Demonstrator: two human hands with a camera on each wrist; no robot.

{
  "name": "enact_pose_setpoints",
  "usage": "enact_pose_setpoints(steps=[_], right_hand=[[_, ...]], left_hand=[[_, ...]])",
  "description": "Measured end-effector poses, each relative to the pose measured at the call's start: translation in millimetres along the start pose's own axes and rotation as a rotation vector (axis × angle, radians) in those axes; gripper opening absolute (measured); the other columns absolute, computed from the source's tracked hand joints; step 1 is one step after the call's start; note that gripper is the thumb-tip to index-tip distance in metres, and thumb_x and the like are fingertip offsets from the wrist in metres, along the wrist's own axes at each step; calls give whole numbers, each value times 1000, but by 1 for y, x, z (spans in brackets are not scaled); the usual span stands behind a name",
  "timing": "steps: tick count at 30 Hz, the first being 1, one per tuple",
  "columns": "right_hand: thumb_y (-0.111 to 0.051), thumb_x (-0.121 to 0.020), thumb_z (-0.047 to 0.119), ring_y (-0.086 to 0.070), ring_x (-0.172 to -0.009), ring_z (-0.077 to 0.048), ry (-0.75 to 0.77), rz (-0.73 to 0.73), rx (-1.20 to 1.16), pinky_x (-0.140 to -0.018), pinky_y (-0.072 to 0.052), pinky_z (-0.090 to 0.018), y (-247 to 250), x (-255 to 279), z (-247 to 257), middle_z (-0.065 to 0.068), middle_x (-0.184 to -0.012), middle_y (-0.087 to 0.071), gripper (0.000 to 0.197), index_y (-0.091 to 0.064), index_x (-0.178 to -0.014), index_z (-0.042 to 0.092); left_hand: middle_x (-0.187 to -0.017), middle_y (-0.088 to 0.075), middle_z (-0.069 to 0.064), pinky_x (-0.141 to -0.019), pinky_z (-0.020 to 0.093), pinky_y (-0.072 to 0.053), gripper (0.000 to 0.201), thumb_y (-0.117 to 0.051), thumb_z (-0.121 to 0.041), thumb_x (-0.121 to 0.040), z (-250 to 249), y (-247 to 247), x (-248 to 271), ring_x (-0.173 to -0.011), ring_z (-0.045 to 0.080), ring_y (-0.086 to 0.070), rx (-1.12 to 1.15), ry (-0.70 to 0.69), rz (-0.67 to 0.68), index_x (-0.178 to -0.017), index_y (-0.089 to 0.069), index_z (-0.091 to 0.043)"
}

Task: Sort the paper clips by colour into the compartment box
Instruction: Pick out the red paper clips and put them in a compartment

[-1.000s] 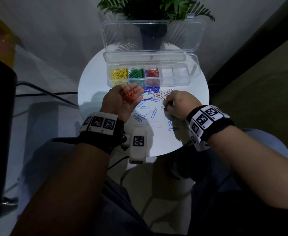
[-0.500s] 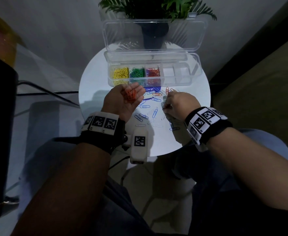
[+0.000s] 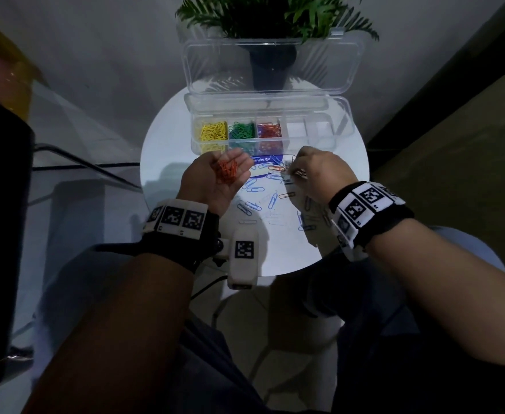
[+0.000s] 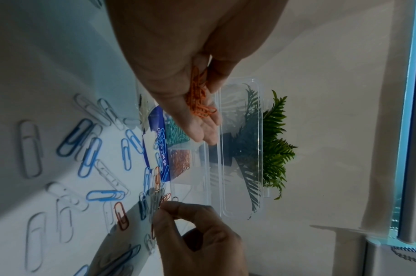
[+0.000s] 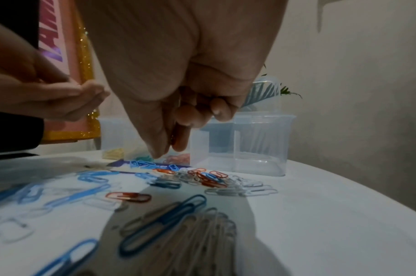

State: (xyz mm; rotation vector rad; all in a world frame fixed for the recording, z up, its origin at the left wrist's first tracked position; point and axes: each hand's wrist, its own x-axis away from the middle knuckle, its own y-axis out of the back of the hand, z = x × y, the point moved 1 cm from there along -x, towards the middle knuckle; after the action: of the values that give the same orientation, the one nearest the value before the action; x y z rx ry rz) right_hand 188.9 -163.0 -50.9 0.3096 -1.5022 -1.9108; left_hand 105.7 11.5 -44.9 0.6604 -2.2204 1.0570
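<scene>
My left hand (image 3: pixel 212 188) is held palm up over the table's left side, with a small heap of orange paper clips (image 3: pixel 226 172) lying on its nearly straight fingers (image 4: pixel 202 128). Just to its right, my right hand (image 3: pixel 297 172) reaches down to the loose pile and pinches one orange clip (image 5: pixel 175 134) between thumb and forefinger. The clear compartment box (image 3: pixel 344 127) stands behind both hands, with yellow clips (image 3: pixel 212 132), green clips (image 3: pixel 241 131) and orange-red clips (image 3: pixel 268 130) in its three left cells. The cells on the right hold nothing.
Loose blue clips (image 3: pixel 272 200), white clips and a few orange ones (image 3: pixel 287 195) lie scattered on the round white table (image 3: pixel 343 222). A blue printed card (image 3: pixel 264 159) lies before the box. The box's lid (image 3: pixel 203 67) stands upright before a potted plant (image 3: pixel 275 16).
My right hand has moved forward from the near part of the pile toward the box. The left hand has stayed almost still with its orange clips.
</scene>
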Motion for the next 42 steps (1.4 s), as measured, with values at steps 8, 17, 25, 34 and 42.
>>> enact_pose_setpoints(steps=[8,17,25,34,42], right_hand=[[-59,-84,23,-58,-103,-26,-4,151,101,-80,-47,-33,-17,-2,4,-1,-112,-61,20,-70,-100,19],[-54,-83,14,-60,-80,-27,-132,-82,-258,-74,-49,-33,-10,-1,6,-15,-87,-66,16,-64,-83,1],[-62,-79,7,-50,-54,4,13,-147,-646,-56,-37,-5,11,6,59,6,-71,-59,13,-61,-77,20],[-61,-85,16,-59,-88,-19,76,-274,-452,-78,-40,-21,14,-1,61,-9,-99,-65,15,-71,-95,10],[-46,-92,21,-47,-115,-32,-198,105,-60,-94,-45,-40,-10,-5,13,-11,-118,-50,31,-63,-118,24]], left_hand=[[-71,-73,5,-61,22,-57,40,-28,-23,-100,2,-1,0,-65,13,-71,-7,-2,1,-90,-63,-5],[-72,-73,5,-62,21,-56,39,-29,-22,-99,3,0,-2,-67,12,-71,-15,12,1,-87,-63,-6],[-81,-70,14,-60,27,-59,34,-31,-15,-98,16,-4,-1,-65,21,-69,100,49,48,-97,-60,3],[-66,-65,9,-54,24,-57,29,-31,-11,-95,11,-1,-3,-57,17,-66,187,57,52,-80,-54,-4],[-64,-67,6,-58,20,-55,30,-29,-15,-96,9,-2,-3,-57,14,-67,130,54,71,-79,-53,-8]])
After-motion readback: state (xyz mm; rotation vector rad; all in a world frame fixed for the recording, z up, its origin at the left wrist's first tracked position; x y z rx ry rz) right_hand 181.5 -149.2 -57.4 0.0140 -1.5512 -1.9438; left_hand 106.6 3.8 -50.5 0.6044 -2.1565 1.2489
